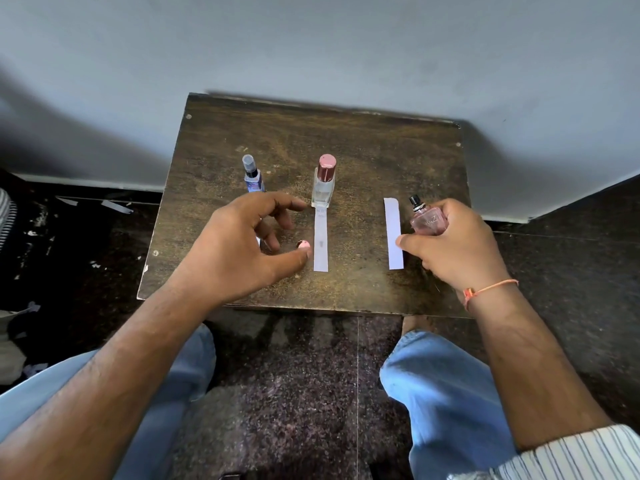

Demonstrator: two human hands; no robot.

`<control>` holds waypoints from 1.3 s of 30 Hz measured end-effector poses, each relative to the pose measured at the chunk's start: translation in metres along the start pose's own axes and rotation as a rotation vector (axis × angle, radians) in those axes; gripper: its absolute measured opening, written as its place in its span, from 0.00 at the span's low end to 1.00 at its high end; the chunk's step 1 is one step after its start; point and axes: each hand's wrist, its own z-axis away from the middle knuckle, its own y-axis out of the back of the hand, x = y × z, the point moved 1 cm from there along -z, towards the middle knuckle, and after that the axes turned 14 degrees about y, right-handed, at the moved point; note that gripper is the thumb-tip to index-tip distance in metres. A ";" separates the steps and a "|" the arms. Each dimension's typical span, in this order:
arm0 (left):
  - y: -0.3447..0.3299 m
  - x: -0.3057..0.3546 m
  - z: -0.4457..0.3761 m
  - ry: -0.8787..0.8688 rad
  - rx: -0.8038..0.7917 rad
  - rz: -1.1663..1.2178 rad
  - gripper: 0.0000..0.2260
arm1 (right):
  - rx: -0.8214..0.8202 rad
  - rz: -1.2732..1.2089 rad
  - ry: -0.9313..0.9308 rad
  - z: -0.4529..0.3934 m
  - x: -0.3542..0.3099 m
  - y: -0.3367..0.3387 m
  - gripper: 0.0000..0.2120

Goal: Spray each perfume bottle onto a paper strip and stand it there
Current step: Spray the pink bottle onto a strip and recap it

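Far left on the dark wooden bench (363, 147) stands the small blue spray bottle with a clear cap (253, 175), partly hidden behind the left hand (242, 242), which hovers low with fingers loosely spread, holding nothing. By its thumb tip lies a small round pink cap (303, 244), just beside the middle white paper strip (320, 242). On that strip's far end stands the clear square bottle with a rose metallic cap (323, 183). Further right, the second white paper strip (393, 233) lies bare. The right hand (453, 242) wraps its fingers round the pink glass bottle with a black nozzle (426, 218), uncapped, tilted, just right of that strip, thumb near the paper's edge. The risks as I judge them: the nozzle may face off the strip and mist the bench, a burst could shift the light paper, and the left hand could nudge the loose cap rolling
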 end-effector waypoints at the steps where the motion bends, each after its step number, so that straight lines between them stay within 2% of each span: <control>1: -0.001 -0.001 0.000 0.001 -0.012 -0.037 0.22 | -0.003 -0.001 -0.008 0.000 0.000 0.000 0.16; 5: -0.004 -0.005 0.000 0.022 -0.061 -0.104 0.18 | -0.010 0.033 -0.037 -0.001 0.005 0.001 0.16; 10: -0.007 -0.006 -0.001 0.021 -0.043 -0.155 0.13 | -0.015 0.060 -0.037 0.001 0.007 0.001 0.18; 20: -0.017 0.004 0.000 -0.018 -0.036 -0.071 0.10 | -0.016 0.073 0.028 0.002 0.006 0.004 0.16; 23: -0.019 0.009 0.001 0.013 -0.058 0.014 0.09 | -0.022 0.086 0.066 0.004 0.002 0.009 0.17; 26: -0.026 0.015 0.000 0.071 -0.135 0.217 0.06 | -0.013 0.058 0.159 0.011 -0.008 0.014 0.19; 30: -0.034 0.027 -0.001 0.107 -0.178 0.445 0.07 | -0.075 -0.145 0.335 0.026 -0.021 0.011 0.14; 34: -0.040 0.035 -0.001 0.122 -0.188 0.525 0.09 | -0.141 -0.148 0.504 0.034 -0.023 0.010 0.12; 39: -0.047 0.039 -0.002 0.125 -0.214 0.547 0.08 | -0.158 -0.194 0.538 0.035 -0.019 0.012 0.11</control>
